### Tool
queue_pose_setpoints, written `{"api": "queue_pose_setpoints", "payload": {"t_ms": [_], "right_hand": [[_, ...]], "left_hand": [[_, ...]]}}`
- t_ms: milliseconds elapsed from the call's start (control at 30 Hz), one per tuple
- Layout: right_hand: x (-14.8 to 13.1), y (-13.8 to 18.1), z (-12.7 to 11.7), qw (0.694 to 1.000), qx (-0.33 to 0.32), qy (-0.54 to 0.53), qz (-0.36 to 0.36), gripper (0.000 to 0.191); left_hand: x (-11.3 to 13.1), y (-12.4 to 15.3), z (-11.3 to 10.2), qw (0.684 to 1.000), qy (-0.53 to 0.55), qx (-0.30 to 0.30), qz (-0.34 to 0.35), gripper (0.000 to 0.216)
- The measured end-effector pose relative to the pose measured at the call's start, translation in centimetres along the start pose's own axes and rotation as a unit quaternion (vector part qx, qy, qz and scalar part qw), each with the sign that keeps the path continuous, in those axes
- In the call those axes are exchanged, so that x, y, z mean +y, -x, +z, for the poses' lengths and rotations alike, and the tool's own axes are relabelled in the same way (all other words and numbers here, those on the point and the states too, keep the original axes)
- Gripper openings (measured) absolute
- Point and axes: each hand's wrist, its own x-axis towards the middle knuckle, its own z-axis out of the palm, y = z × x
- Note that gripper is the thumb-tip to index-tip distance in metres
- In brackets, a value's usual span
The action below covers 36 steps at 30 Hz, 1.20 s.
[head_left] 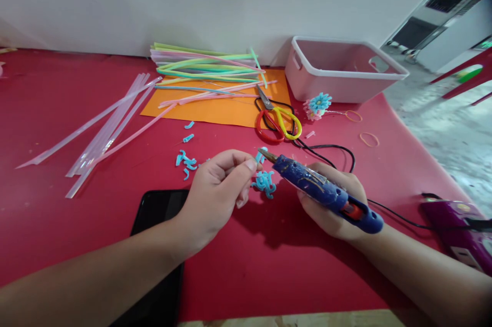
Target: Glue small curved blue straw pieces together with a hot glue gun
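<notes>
My right hand (333,203) is wrapped round a blue glue gun (323,189), with its brass tip pointing left and up. My left hand (218,190) pinches a small curled blue straw piece (260,157) right at that tip. Just below the two hands hangs or lies a partly built blue straw flower (265,183). Several cut blue straw bits (186,160) are scattered on the red table (57,214) left of my left hand.
Coloured straws (203,63) and clear straws (107,127) lie at the back on an orange sheet (230,109). Red-and-yellow scissors (274,119), a finished flower (318,105), rubber bands (369,138), a white tub (342,68), a black phone (157,224) and a purple power strip (461,229) surround me.
</notes>
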Motion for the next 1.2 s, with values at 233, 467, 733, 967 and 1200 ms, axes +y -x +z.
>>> {"api": "queue_pose_setpoints", "payload": {"t_ms": [233, 467, 733, 967, 1200], "right_hand": [[-0.10, -0.07, -0.18, 1.000, 0.002, 0.000, 0.005, 0.014], [0.13, 0.06, -0.10, 1.000, 0.002, -0.001, 0.011, 0.015], [0.04, 0.03, -0.08, 1.000, -0.001, 0.000, 0.013, 0.017], [0.20, 0.09, -0.18, 1.000, -0.010, -0.011, 0.020, 0.018], [-0.09, -0.05, -0.07, 0.999, -0.031, -0.024, 0.001, 0.016]], "left_hand": [[0.25, 0.16, 0.13, 1.000, -0.003, 0.007, -0.002, 0.017], [0.15, 0.09, 0.10, 1.000, -0.005, 0.007, -0.002, 0.017], [0.19, 0.11, 0.10, 1.000, -0.004, 0.007, -0.002, 0.017], [0.22, 0.08, 0.16, 1.000, -0.012, 0.014, -0.006, 0.018], [0.16, -0.09, 0.21, 1.000, -0.011, 0.020, -0.019, 0.015]]}}
